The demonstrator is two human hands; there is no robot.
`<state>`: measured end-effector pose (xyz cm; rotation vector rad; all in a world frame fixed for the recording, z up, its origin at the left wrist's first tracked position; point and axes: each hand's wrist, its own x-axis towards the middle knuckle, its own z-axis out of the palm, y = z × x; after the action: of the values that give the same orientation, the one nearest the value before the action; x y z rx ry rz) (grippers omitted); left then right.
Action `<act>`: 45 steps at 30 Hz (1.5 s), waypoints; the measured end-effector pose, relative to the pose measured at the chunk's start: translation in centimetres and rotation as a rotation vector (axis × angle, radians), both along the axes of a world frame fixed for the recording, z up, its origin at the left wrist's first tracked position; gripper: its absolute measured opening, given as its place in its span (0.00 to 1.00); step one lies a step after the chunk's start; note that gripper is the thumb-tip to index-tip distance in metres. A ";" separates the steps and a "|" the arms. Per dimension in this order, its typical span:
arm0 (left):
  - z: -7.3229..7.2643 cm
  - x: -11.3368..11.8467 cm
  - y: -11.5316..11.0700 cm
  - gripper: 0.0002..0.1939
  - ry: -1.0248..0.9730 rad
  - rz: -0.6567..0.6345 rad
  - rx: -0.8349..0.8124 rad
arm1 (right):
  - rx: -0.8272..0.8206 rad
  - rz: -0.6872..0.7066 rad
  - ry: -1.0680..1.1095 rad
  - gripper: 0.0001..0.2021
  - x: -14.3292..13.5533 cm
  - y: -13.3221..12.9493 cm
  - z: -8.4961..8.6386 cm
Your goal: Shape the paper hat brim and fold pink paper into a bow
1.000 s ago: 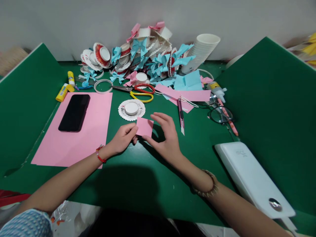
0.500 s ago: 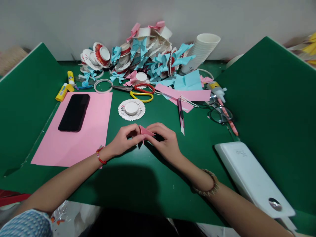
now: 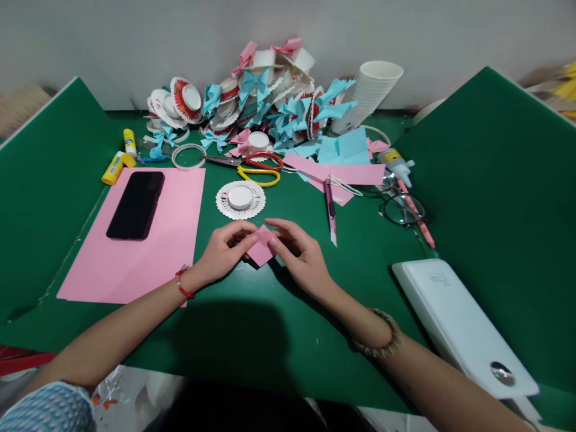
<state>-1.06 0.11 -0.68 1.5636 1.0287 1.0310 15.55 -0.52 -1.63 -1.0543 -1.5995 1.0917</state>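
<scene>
A small folded piece of pink paper (image 3: 261,249) shows as a diamond between my hands, just above the green table. My left hand (image 3: 227,249) pinches its left side, thumb on top and fingers behind. On its right side the thumb of my right hand (image 3: 300,252) presses, with the fingers curled behind it. Beyond my hands lies a white scalloped paper disc (image 3: 221,207) with a round cup base in its middle. Scissors (image 3: 258,170) with one red and one yellow handle rest behind the disc. To the right is a craft knife (image 3: 330,210), its blade showing.
Pink sheets (image 3: 180,240) lie at left under a black phone (image 3: 135,205), near glue sticks (image 3: 117,167). A heap of paper hats with bows (image 3: 254,87) and stacked cups (image 3: 373,90) stand at the back. At right are glasses (image 3: 404,209) and a white power bank (image 3: 463,324).
The pink paper has turned from an edge-on, pointed shape to a flat diamond facing me. My thumbs have shifted onto its face, and my right fingers have spread slightly.
</scene>
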 end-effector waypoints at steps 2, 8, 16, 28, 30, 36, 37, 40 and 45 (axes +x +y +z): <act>0.0 -0.1 0.0 0.06 0.038 -0.017 0.052 | 0.055 0.029 -0.047 0.13 0.0 0.1 0.1; 0.2 -0.1 -0.3 0.03 0.160 -0.012 0.243 | 0.206 0.087 -0.092 0.07 0.1 0.1 0.3; 0.4 -0.2 -0.2 0.02 0.197 0.050 0.502 | 0.205 -0.009 -0.130 0.09 -0.1 -0.1 0.3; 0.3 0.0 -0.2 0.03 0.211 0.060 0.481 | 0.236 -0.123 -0.148 0.07 0.1 0.0 0.3; 0.3 0.1 -0.3 0.03 0.223 0.071 0.495 | 0.238 -0.137 -0.151 0.06 0.1 0.0 0.4; -0.1 0.2 -0.6 0.02 0.298 0.123 0.613 | 0.274 -0.164 -0.121 0.03 0.0 0.0 0.4; -0.1 0.2 -0.6 0.02 0.319 0.131 0.642 | 0.278 -0.169 -0.119 0.03 0.0 0.0 0.4; -0.2 0.1 -0.6 0.02 0.367 0.146 0.710 | 0.287 -0.187 -0.113 0.03 0.0 0.0 0.4; -0.2 0.1 -0.7 0.03 0.391 0.162 0.758 | 0.327 -0.217 -0.100 0.02 0.0 -0.2 0.4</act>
<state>-1.00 -0.57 -0.89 2.3976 1.0986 1.3537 15.55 -0.71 -1.19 -1.0427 -1.6310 0.6167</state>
